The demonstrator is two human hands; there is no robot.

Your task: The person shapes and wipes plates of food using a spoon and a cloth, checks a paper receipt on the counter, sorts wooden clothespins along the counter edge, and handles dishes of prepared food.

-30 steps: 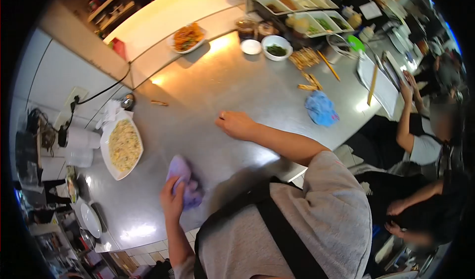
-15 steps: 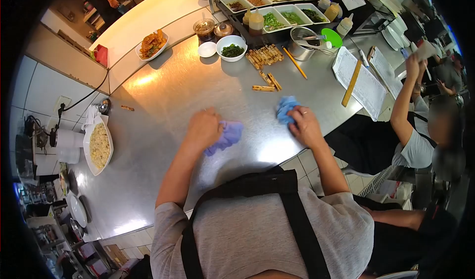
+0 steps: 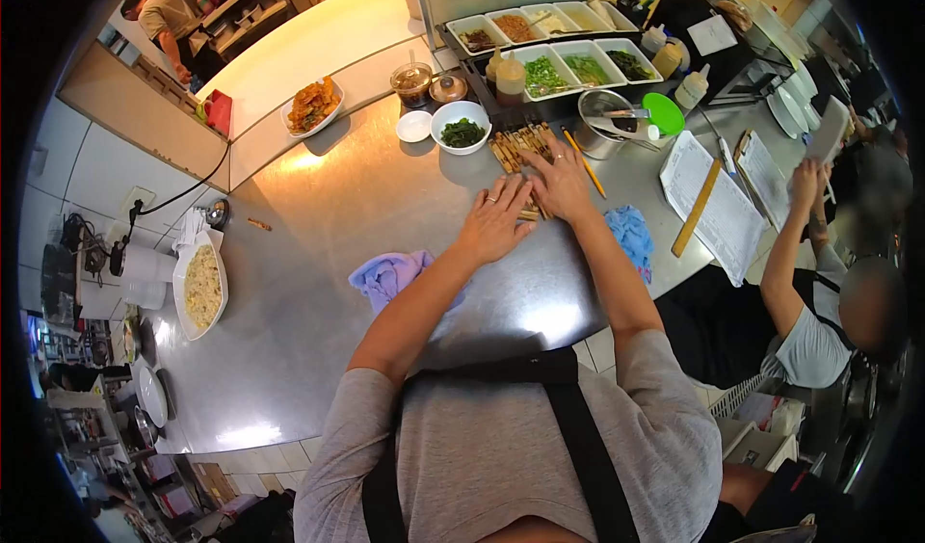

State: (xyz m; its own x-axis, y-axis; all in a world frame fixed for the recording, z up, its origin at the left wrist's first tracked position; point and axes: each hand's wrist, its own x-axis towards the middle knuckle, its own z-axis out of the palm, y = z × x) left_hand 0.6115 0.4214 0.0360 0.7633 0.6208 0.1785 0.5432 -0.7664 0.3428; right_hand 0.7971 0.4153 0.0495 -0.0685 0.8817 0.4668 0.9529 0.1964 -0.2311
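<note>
My left hand (image 3: 497, 220) lies palm down on the steel counter, its fingers stretched over the nearer wooden clothespins. Beside it, my right hand (image 3: 562, 183) reaches further forward, fingers spread on the group of wooden clothespins (image 3: 518, 142). Parts of several pins are hidden beneath the hands. A crumpled purple cloth (image 3: 383, 275) rests on the counter by my left forearm, which covers part of it. To the right of my right forearm is a blue cloth (image 3: 630, 235), let go. An orange pencil (image 3: 585, 162) lies just right of my right hand.
A bowl of greens (image 3: 462, 129), a metal pot (image 3: 602, 143) and topping trays (image 3: 544, 76) stand at the back. Fried rice (image 3: 200, 288) is at left. Paper sheets (image 3: 718, 206) and a ruler (image 3: 696, 208) lie right, near a co-worker (image 3: 809, 302).
Both hands have let go of the purple and blue cloths and moved forward onto the clothespins. The loose pins now lie under my hands. The co-worker's raised hands hold a pale flat object.
</note>
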